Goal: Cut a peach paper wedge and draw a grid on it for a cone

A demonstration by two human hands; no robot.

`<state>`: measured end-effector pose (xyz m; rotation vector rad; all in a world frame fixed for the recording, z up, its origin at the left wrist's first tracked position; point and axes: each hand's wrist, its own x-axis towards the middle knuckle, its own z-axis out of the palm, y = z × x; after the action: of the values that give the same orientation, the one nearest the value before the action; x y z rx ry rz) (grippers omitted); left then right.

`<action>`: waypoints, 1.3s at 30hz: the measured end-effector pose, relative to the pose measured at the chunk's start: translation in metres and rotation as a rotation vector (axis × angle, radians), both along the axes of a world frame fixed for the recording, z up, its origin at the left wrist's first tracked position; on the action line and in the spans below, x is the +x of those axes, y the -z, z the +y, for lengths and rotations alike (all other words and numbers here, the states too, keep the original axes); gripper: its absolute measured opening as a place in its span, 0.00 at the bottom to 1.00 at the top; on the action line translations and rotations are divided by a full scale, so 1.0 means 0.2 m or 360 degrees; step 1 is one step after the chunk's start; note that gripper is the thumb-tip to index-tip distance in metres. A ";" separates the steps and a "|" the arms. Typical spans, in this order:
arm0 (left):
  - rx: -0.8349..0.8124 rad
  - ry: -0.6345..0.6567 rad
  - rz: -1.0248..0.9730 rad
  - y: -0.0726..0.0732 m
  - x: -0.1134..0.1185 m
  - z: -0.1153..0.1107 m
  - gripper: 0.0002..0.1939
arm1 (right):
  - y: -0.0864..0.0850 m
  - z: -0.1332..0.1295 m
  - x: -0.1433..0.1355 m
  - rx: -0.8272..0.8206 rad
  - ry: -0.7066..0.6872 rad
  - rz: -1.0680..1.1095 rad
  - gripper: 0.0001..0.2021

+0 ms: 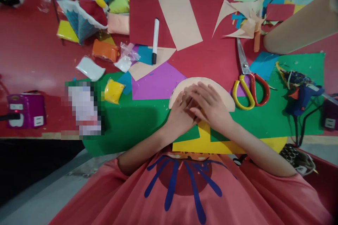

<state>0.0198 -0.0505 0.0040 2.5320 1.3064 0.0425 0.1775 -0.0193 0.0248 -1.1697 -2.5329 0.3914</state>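
Observation:
A beige half-circle of paper [224, 99] lies in front of me, its straight edge toward my body. Both hands rest over it, crossing at the fingers. My left hand [181, 112] reaches in from the left, its fingers stretched out and partly hidden beneath the other hand. Across the top lies my right hand [208, 107], fingers extended and slightly spread. Neither hand shows anything gripped. Just right of the half-circle are scissors [245, 72] with one yellow and one red handle, blades pointing away.
Green paper [132, 123] and yellow paper [224, 146] lie under my arms. A marker [155, 40] and a beige strip [176, 10] are farther off. At right sit a blue glue gun [301, 100], paper scraps [245, 17] and a beige cone [298, 24]. Clay packets [105, 50] lie left.

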 end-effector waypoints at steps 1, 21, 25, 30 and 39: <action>-0.0009 -0.0001 0.0019 0.00 0.00 0.00 0.28 | 0.01 -0.04 0.00 -0.0027 -0.0069 -0.0017 0.24; 0.0081 -0.0384 -0.0080 -0.02 -0.21 0.01 0.30 | 0.09 -0.18 0.27 -0.0083 0.0237 -0.0264 0.34; 0.0080 -0.0477 -0.0049 -0.05 -0.29 0.00 0.27 | 0.09 -0.18 0.26 -0.0046 0.0229 -0.0301 0.34; 0.0065 -0.0504 -0.0044 -0.07 -0.35 0.01 0.23 | 0.04 -0.17 0.24 0.0081 0.0241 -0.0283 0.32; 0.0055 -0.0470 -0.0212 -0.06 -0.37 0.04 0.15 | -0.02 -0.06 0.10 0.0372 -0.0205 -0.0149 0.10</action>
<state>-0.0552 -0.0429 0.0157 2.2969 1.6231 0.2926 0.1982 -0.0306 0.0298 -0.9620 -2.6561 0.0681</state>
